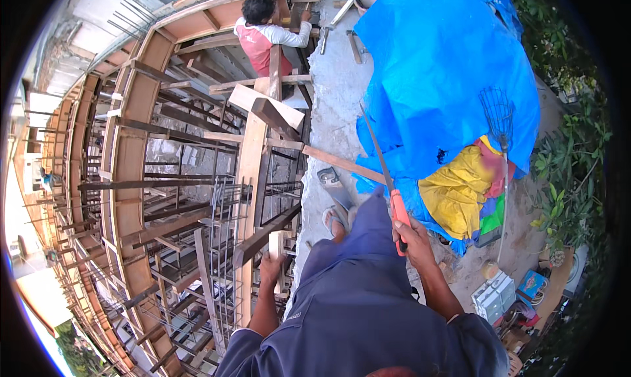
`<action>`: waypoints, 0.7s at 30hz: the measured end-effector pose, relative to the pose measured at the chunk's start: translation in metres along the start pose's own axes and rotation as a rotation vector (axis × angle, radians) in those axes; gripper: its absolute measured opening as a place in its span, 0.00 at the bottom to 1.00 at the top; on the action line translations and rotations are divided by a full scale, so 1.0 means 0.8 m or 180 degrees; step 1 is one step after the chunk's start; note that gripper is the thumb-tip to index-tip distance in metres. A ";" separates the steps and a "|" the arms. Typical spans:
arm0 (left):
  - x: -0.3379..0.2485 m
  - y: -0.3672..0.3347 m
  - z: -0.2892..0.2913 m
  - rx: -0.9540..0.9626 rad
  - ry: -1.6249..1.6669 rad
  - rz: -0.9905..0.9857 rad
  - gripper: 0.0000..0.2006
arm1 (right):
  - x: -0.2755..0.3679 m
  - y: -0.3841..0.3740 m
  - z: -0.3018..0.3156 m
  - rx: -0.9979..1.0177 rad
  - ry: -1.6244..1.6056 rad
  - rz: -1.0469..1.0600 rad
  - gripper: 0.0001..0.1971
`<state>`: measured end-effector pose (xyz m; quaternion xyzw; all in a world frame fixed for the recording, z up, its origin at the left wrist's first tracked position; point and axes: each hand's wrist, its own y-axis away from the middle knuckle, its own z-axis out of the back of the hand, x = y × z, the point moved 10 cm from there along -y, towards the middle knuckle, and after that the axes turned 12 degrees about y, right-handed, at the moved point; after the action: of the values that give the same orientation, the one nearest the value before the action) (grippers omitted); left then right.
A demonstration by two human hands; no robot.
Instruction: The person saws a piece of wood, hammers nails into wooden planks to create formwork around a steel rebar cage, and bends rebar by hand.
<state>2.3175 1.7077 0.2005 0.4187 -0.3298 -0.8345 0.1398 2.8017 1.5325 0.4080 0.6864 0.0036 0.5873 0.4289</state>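
The right grip (410, 238) is closed on the saw (397, 213), its blade pointing forward, well apart from the block (278, 244) that the left grip (270, 269) holds beside a dark beam (266, 236). No cut shows on the block at this size, so sawing there looks not yet begun. Beyond, the formwork (126, 219) seems partly built: sides boarded, gaps open between members. A co-worker (263, 42) is at its far end.
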 end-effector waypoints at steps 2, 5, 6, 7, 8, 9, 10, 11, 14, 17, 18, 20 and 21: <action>-0.078 -0.018 -0.017 0.0112 0.0078 -0.0135 0.28 | 0.050 -0.029 0.001 0.0034 0.0011 0.0197 0.11; -0.189 -0.025 -0.027 0.0168 0.0055 -0.0360 0.27 | 0.097 -0.089 0.003 0.0044 0.0132 0.0175 0.12; -0.220 -0.033 -0.035 0.0185 -0.0025 -0.0483 0.26 | 0.116 -0.112 0.002 0.0090 0.0135 0.0228 0.13; -0.234 -0.050 -0.047 0.0378 0.0160 -0.0379 0.26 | 0.132 -0.138 0.001 0.0055 0.0064 0.0309 0.14; -0.247 -0.065 -0.055 0.0380 0.0136 -0.0345 0.26 | 0.146 -0.165 -0.001 0.0060 0.0052 0.0268 0.14; -0.260 -0.081 -0.063 0.0365 0.0275 -0.0394 0.25 | 0.161 -0.194 -0.004 0.0092 -0.0049 0.0237 0.14; -0.286 -0.096 -0.076 0.0368 0.0411 -0.0451 0.25 | 0.174 -0.226 -0.002 0.0101 -0.0151 0.0210 0.14; -0.306 -0.111 -0.092 0.0452 0.0437 -0.0314 0.24 | 0.184 -0.259 0.001 0.0123 -0.0212 0.0167 0.14; -0.393 -0.150 -0.133 0.0455 0.0319 -0.0172 0.24 | 0.212 -0.374 0.007 0.0158 -0.0472 0.0023 0.15; -0.446 -0.196 -0.174 0.0593 0.1067 0.0137 0.19 | 0.248 -0.473 0.011 0.0294 -0.0256 -0.0112 0.14; -0.470 -0.214 -0.191 0.0668 0.1052 0.0338 0.18 | 0.257 -0.501 0.016 0.0327 -0.0119 -0.0242 0.14; -0.558 -0.243 -0.225 0.0894 0.1223 0.0419 0.18 | 0.286 -0.538 0.030 0.0345 -0.0002 -0.0298 0.14; -0.595 -0.252 -0.240 0.1088 0.1392 0.0508 0.17 | 0.299 -0.550 0.033 0.0394 0.0109 -0.0361 0.14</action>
<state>2.7684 2.0171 0.2718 0.5790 -0.4596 -0.6430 0.2002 3.1172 1.9168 0.3409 0.7002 0.0860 0.5723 0.4181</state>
